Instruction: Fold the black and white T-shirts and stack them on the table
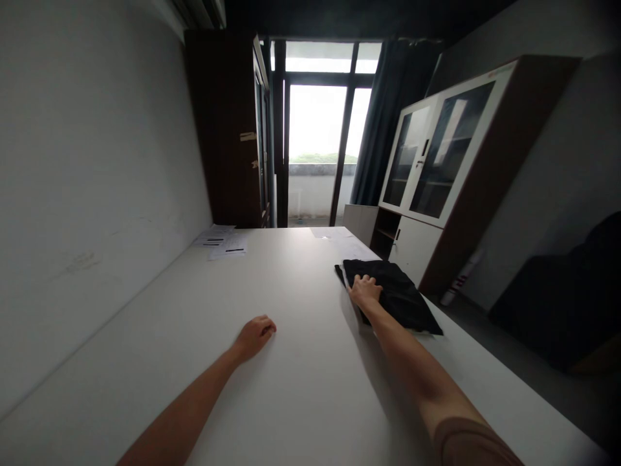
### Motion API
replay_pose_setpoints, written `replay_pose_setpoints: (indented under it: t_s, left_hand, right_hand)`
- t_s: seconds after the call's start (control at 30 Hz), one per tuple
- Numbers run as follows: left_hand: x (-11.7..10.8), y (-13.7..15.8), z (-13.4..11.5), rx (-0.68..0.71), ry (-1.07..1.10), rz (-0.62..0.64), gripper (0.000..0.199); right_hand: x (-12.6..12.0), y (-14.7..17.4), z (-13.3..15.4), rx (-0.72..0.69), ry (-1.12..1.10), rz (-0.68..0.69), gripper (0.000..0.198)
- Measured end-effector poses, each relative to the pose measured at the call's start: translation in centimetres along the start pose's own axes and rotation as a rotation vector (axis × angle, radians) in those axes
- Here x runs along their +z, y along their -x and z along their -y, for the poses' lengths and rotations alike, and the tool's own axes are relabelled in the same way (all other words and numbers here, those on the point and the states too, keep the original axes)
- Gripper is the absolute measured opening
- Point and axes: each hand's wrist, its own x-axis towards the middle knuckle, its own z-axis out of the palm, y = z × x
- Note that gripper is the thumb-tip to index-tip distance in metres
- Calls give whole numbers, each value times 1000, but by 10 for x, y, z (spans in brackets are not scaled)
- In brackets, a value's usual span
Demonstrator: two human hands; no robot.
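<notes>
A stack of folded black cloth (405,294) lies at the right side of the white table (295,401), with a thin pale layer showing along its left and lower edges. My right hand (366,289) rests at the stack's left part, its fingers bent over the black fabric and the thumb by the edge. Whether the cloth is a garment I cannot tell. My left hand (256,335) is on the tabletop left of the stack, fingers curled in loosely, with nothing visible in it.
Printed papers (226,244) lie at the table's far left corner, more sheets (334,234) at its far right. A wall (97,194) borders the left side. A dark cabinet (223,129) and a glass-door cabinet (436,155) flank the window (317,123).
</notes>
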Motion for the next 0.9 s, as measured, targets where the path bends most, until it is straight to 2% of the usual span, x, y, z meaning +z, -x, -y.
replay_pose_setpoints:
  t_s: [0.1, 0.2, 0.3, 0.43, 0.53, 0.67, 0.9]
  left_hand:
    - [0, 0, 1, 8, 0, -1, 21]
    - [1, 0, 2, 15, 18, 3, 21]
    - [1, 1, 3, 21, 26, 6, 20]
    - [0, 3, 3, 14, 12, 6, 20]
    - [-1, 3, 4, 19, 7, 20, 20]
    - [-1, 3, 6, 30, 12, 31, 21]
    - [-1, 4, 7, 26, 9, 28, 21]
  right_hand:
    - [-4, -18, -4, -25, -24, 57, 35]
    - [-7, -26, -9, 68, -88, 95, 35]
    - [-4, -23, -5, 130, -92, 41, 37]
    - [5, -13, 4, 101, -26, -34, 40]
    - [11, -9, 2, 55, -30, -29, 31]
    - [12, -4, -4, 1, -45, -56, 35]
    - [6, -11, 0, 40, 30, 6, 52]
